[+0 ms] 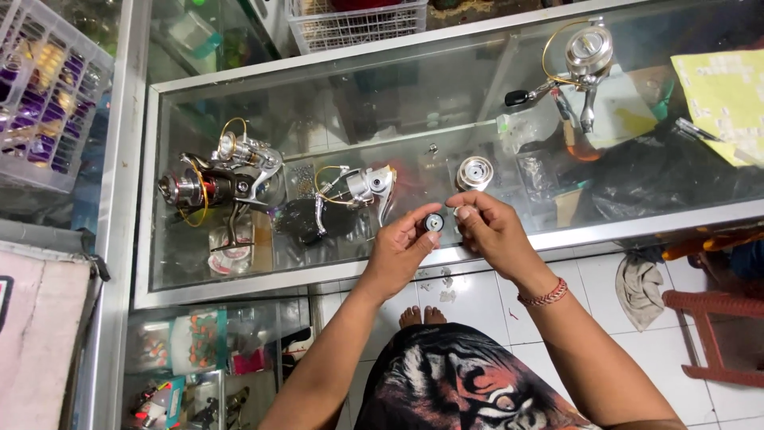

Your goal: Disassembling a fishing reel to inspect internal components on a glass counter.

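Pinching a small black round part (433,222) between thumb and fingers, the left hand (400,248) is held just above the front edge of the glass desk (334,111). The right hand (487,228) is brought against the same part, fingertips pressed together on its right side. A silver spool (475,173) is seen on the glass just beyond the hands; a stripped fishing reel (356,191) lies to the left, two more reels (219,177) further left, and another reel (583,60) well apart at the far right. The part could be dropped if either grip loosens, and lost on the tiled floor (469,299) below.
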